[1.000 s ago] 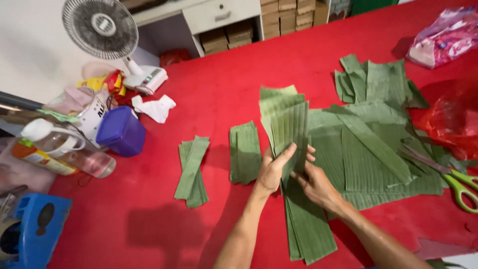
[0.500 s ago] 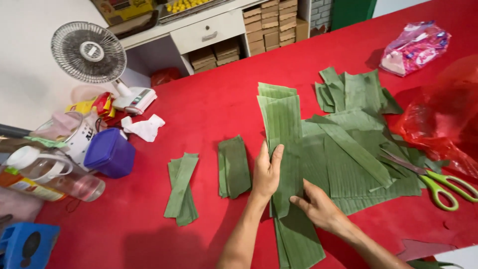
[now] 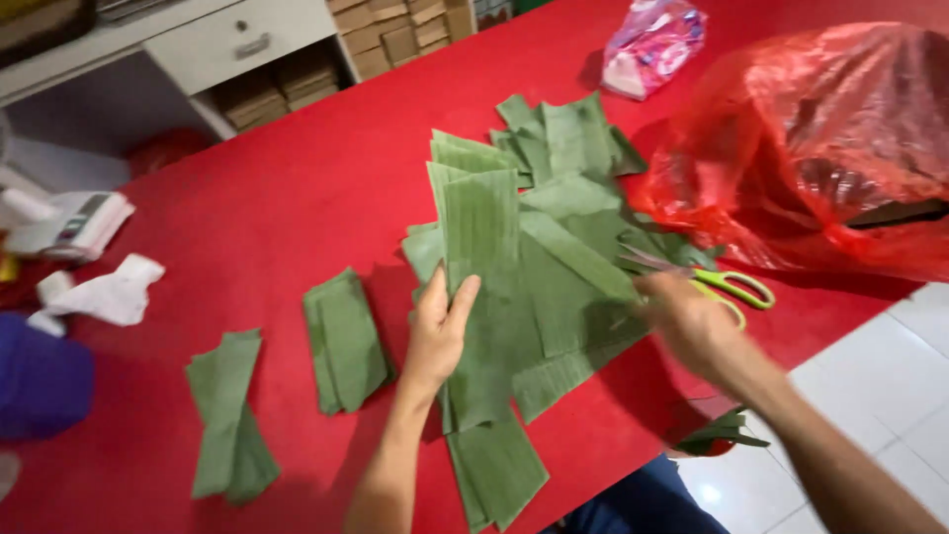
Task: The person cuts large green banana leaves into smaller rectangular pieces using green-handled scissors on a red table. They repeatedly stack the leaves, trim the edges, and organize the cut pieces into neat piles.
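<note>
Right hand moved onto scissors; pink packet beyond.

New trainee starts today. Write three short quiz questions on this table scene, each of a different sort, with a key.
1. True or false: the left hand rests flat on a long leaf strip.
2. The right hand is nearest to: A) the scissors B) the crumpled paper C) the drawer.
3. Fill in: the large plastic bag on the red table is ____ in colour.

Key: 1 true; 2 A; 3 red.
</note>
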